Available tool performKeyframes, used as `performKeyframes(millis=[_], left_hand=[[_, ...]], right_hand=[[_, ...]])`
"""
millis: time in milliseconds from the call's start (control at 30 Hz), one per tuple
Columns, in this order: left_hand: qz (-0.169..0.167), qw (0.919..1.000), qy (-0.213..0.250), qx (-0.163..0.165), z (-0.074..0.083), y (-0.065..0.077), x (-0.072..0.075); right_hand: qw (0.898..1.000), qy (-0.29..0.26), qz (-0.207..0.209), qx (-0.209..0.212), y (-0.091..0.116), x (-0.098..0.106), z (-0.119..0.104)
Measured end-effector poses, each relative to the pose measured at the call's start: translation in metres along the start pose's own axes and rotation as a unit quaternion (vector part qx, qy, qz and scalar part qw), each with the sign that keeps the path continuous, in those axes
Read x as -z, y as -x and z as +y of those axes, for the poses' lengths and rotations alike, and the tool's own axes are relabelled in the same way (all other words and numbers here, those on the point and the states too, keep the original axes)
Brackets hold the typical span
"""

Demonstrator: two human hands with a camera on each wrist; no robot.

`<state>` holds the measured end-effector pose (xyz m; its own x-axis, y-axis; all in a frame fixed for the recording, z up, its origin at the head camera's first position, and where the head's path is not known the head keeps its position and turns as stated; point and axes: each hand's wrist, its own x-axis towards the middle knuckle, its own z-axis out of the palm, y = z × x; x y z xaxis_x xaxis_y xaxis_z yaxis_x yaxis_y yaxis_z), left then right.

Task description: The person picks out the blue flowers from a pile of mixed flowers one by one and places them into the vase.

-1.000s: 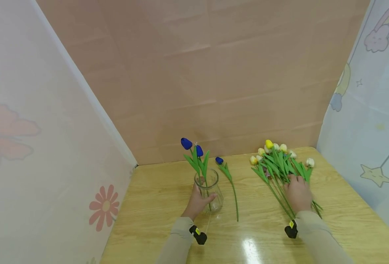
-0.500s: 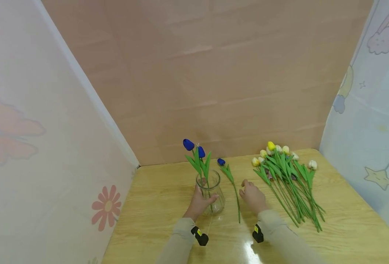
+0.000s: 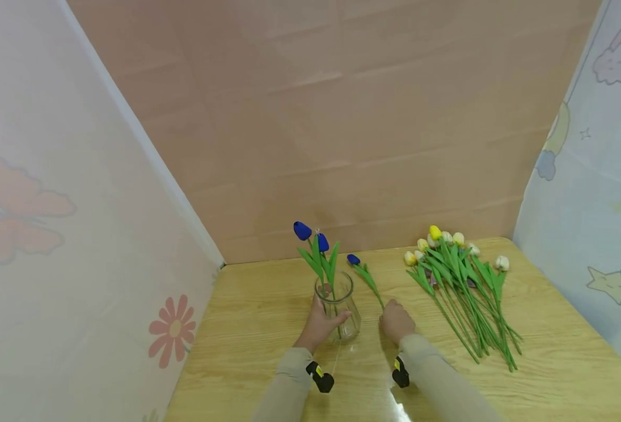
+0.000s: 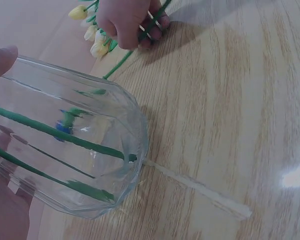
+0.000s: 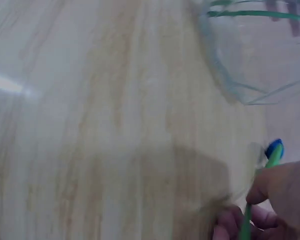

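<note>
My left hand grips a clear glass vase standing on the table, its thumb across the near side. Two blue tulips with green leaves stand in the vase, their stems showing through the glass in the left wrist view. To the right of the vase, my right hand pinches the green stem of a single blue tulip. That stem runs between thumb and curled fingers in the left wrist view. The right wrist view is blurred, with the tulip's blue head beyond the thumb.
A pile of yellow and white tulips lies on the wooden table at the right, stems toward me. A pale strip sits on the table by the vase base. Printed cloth panels stand left and right, a brown one behind.
My right hand has left the tulip pile, moved left and taken hold of the single blue tulip's stem. My left hand still holds the vase in place.
</note>
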<state>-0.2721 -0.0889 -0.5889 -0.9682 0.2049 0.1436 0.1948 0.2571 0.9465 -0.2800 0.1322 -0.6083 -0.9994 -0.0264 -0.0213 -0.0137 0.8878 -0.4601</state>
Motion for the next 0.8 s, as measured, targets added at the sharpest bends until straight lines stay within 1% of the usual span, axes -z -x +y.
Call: performKeyframes(millis=[33,100,200,233,267,333,433,500,567,633,667,700,733,767,800], left_hand=[[0.000,1.0000,0.000,0.000,0.000,0.000,0.000],[0.000,1.0000,0.001,0.002,0.001,0.001,0.000],[-0.004,1.0000,0.002,0.006,0.006,0.001,0.001],[-0.006,0.9999,0.005,0.006,0.009,0.003,0.002],[-0.007,0.9999,0.008,0.007,0.014,0.004,0.003],[-0.012,0.9999,0.010,0.007,0.023,0.008,0.005],[-0.020,0.9996,0.017,0.011,0.039,0.015,0.010],[-0.021,0.9996,0.016,0.011,0.045,0.017,0.013],[-0.012,0.9996,0.023,0.010,0.051,0.021,0.016],[0.012,0.9993,0.034,-0.004,0.055,0.023,0.020],[0.031,0.9983,0.044,-0.022,0.057,0.025,0.022],[0.058,0.9958,0.057,-0.041,0.060,0.026,0.024],[0.086,0.9918,0.069,-0.064,0.064,0.028,0.026],[0.117,0.9849,0.080,-0.099,0.069,0.028,0.028],[0.151,0.9754,0.085,-0.136,0.075,0.029,0.029]], right_hand=[[1.000,0.008,0.009,0.019,0.000,0.000,0.002],[0.999,-0.031,0.016,0.021,0.000,0.002,0.007],[0.995,-0.094,0.022,0.019,0.003,0.007,0.013],[0.993,-0.118,0.025,0.012,0.005,0.010,0.014],[0.988,-0.153,0.027,-0.004,0.007,0.014,0.014],[0.985,-0.168,0.038,-0.001,0.010,0.020,0.015],[0.981,-0.183,0.068,0.006,0.012,0.027,0.013],[0.975,-0.200,0.097,0.009,0.013,0.032,0.013],[0.967,-0.216,0.135,0.022,0.013,0.037,0.011],[0.955,-0.237,0.177,0.037,0.014,0.042,0.010],[0.947,-0.247,0.198,0.047,0.014,0.044,0.009],[0.940,-0.257,0.217,0.056,0.014,0.046,0.008],[0.933,-0.266,0.234,0.067,0.015,0.048,0.006],[0.926,-0.274,0.248,0.078,0.016,0.050,0.005],[0.920,-0.282,0.259,0.087,0.016,0.052,0.004]])
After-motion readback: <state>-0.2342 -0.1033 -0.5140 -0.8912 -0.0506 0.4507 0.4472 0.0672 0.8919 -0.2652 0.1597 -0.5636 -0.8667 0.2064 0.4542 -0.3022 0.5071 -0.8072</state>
